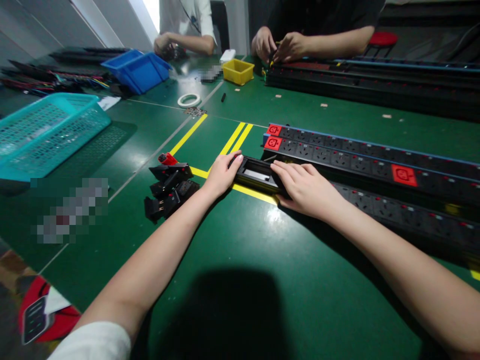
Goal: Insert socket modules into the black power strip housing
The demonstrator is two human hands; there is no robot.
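Note:
Between my hands lies the end of a black power strip point(258, 186), with an open rectangular slot in its top showing something pale inside. My left hand point(220, 174) is closed around its left end, thumb on top. My right hand point(305, 189) grips it farther right, fingers over the far edge and thumb at the near side. Rightward, the strip runs on under my right forearm with rows of sockets. Behind it lie two more power strips point(339, 156) with red sockets point(404, 175). Several loose black socket modules point(174, 186) and a red one point(167, 159) sit left of my left hand.
A turquoise basket point(48, 132) stands at the left, with blue bins point(140, 75) behind it. A yellow bin point(238, 72) and a tape roll point(189, 100) are farther back. Two people work across the green table point(210, 250), beside long black strips point(360, 87).

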